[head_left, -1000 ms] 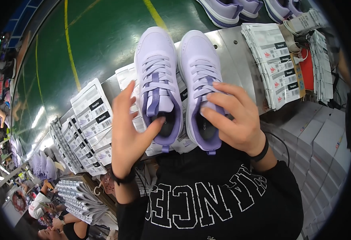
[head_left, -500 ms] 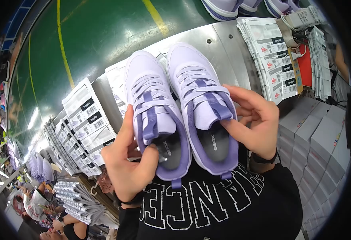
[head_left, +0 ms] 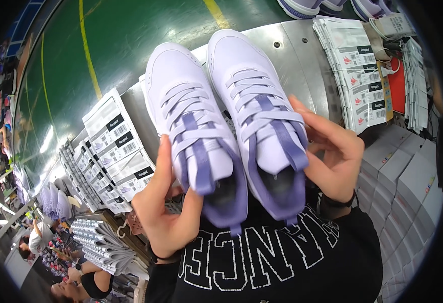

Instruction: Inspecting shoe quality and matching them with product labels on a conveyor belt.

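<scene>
Two pale lilac sneakers are held side by side in front of my chest, toes pointing away. My left hand (head_left: 168, 212) grips the left sneaker (head_left: 176, 68) by its outer side, with the thumb at the collar near the dark purple tongue loop. On the other side, my right hand (head_left: 336, 159) holds the right sneaker (head_left: 241, 55), its thumb by the collar and its fingers along the outer side. Flat pale laces cross both tongues. The heel pull tabs point toward me, and the dark insoles are partly shaded. The soles are hidden from view.
A metal surface (head_left: 302, 65) borders a green belt (head_left: 135, 30) with yellow lines. Stacks of printed sheets lie left (head_left: 113, 136) and right (head_left: 358, 76). Grey-white boxes (head_left: 408, 177) are piled at right. More lilac shoes (head_left: 302, 6) stand at the far edge. Other people are at lower left.
Both sneakers have tilted and come up, with the toes higher and nearer and the insole print out of sight. Both hands keep their hold. The background has shifted slightly to the right.
</scene>
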`<state>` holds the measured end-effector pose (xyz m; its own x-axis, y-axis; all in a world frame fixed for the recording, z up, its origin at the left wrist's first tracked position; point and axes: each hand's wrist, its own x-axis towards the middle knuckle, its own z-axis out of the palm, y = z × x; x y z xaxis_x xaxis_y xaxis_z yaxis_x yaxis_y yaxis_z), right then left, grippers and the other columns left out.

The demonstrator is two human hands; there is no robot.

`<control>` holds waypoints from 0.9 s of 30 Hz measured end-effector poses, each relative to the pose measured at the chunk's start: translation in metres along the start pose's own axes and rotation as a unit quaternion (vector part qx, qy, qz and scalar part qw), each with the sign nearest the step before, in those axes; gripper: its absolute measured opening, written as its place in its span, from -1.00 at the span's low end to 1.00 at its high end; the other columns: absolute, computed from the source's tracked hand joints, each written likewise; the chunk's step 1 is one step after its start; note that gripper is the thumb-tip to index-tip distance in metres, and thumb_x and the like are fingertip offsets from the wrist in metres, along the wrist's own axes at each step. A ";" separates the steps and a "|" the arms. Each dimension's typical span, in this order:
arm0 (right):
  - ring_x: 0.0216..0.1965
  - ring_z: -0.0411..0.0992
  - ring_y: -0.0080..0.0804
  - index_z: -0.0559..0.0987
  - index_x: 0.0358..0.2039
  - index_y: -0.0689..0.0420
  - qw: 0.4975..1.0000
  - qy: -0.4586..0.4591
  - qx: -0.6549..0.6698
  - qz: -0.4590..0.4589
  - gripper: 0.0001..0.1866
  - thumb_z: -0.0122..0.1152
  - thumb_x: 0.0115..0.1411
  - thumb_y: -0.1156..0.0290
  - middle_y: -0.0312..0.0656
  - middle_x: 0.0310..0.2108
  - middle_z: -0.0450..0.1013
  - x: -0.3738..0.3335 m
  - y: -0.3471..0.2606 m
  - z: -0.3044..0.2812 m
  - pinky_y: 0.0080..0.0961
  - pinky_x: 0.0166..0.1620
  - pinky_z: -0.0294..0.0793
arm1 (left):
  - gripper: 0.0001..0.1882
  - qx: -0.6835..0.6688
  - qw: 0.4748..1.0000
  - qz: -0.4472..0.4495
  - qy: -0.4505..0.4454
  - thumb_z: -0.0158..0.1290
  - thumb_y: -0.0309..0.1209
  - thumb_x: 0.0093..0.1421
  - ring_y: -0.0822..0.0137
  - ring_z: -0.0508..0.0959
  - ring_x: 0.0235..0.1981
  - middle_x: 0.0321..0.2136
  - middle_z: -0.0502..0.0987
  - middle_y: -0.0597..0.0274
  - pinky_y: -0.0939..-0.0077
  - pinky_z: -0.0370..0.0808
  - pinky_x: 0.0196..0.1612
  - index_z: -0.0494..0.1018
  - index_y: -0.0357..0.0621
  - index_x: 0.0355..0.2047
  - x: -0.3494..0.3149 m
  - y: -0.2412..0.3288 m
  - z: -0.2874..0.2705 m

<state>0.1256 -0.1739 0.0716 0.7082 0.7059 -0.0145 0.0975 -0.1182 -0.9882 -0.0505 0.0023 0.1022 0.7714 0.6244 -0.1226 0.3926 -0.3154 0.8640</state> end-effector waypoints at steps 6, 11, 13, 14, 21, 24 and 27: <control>0.00 0.42 -0.28 0.46 0.04 0.09 0.995 -0.048 -0.089 0.021 -0.42 0.23 -0.10 0.57 -0.05 0.10 0.33 0.000 0.020 0.010 -0.48 -0.12 0.48 | -0.14 0.186 0.977 0.096 0.049 0.19 -0.57 -0.22 -0.06 0.59 -0.31 -0.23 0.49 -0.26 0.42 0.53 -0.30 0.13 -0.35 0.17 0.023 -0.037 0.025; 0.01 0.42 -0.24 0.37 0.12 0.11 0.992 -0.044 -0.110 0.051 -0.34 0.28 -0.08 0.51 -0.02 0.06 0.36 -0.008 0.016 0.007 -0.44 -0.14 0.49 | -0.11 0.260 0.955 0.140 0.033 0.20 -0.60 -0.34 -0.11 0.56 -0.28 -0.16 0.44 -0.40 0.39 0.50 -0.40 0.22 -0.24 0.14 0.036 -0.038 0.025; 0.00 0.42 -0.22 0.33 0.14 0.13 0.988 -0.050 -0.120 0.083 -0.30 0.29 -0.08 0.50 0.01 0.04 0.37 -0.011 0.015 0.006 -0.43 -0.14 0.50 | -0.12 0.262 0.955 0.133 0.035 0.17 -0.62 -0.34 -0.09 0.56 -0.28 -0.15 0.40 -0.47 0.38 0.49 -0.43 0.24 -0.23 0.13 0.034 -0.040 0.026; 0.00 0.43 -0.19 0.29 0.16 0.15 0.988 -0.058 -0.094 0.104 -0.28 0.30 -0.07 0.49 0.03 0.02 0.38 -0.013 0.016 0.006 -0.43 -0.15 0.50 | -0.12 0.258 0.954 0.145 0.045 0.16 -0.63 -0.35 -0.09 0.57 -0.30 -0.15 0.41 -0.45 0.38 0.49 -0.43 0.24 -0.23 0.14 0.034 -0.041 0.026; -0.12 0.48 -0.37 0.29 0.14 0.27 0.986 -0.069 -0.002 0.155 -0.35 0.17 -0.04 0.62 0.00 -0.09 0.47 -0.006 0.019 0.000 -0.60 -0.20 0.49 | -0.17 0.207 0.973 0.085 0.051 0.16 -0.65 -0.25 0.05 0.61 -0.36 -0.12 0.47 -0.24 0.44 0.51 -0.41 0.22 -0.23 0.15 0.029 -0.033 0.029; -0.22 0.49 -0.50 0.31 0.10 0.35 0.988 -0.039 0.030 0.146 -0.39 0.04 -0.07 0.72 -0.05 -0.18 0.50 -0.010 0.019 -0.020 -0.67 -0.21 0.47 | -0.22 -0.005 1.000 -0.004 -0.009 0.19 -0.59 -0.14 0.24 0.61 -0.35 -0.16 0.51 -0.12 0.48 0.53 -0.35 0.19 -0.27 0.16 0.023 -0.020 0.021; -0.25 0.49 -0.52 0.35 0.06 0.38 0.985 -0.022 0.104 0.137 -0.41 0.01 -0.10 0.75 -0.10 -0.24 0.51 -0.014 0.015 -0.027 -0.67 -0.19 0.46 | -0.13 -0.011 1.000 -0.008 -0.008 0.20 -0.58 -0.10 0.26 0.58 -0.26 -0.01 0.38 -0.15 0.50 0.52 -0.27 0.04 -0.33 0.22 0.011 -0.032 0.016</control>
<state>0.1363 -0.2047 0.0607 0.6568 0.6969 -0.2879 -0.2419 -0.1668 -0.9558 -0.0463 0.0076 0.0650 0.7724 0.6185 -0.1443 0.3947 -0.2895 0.8720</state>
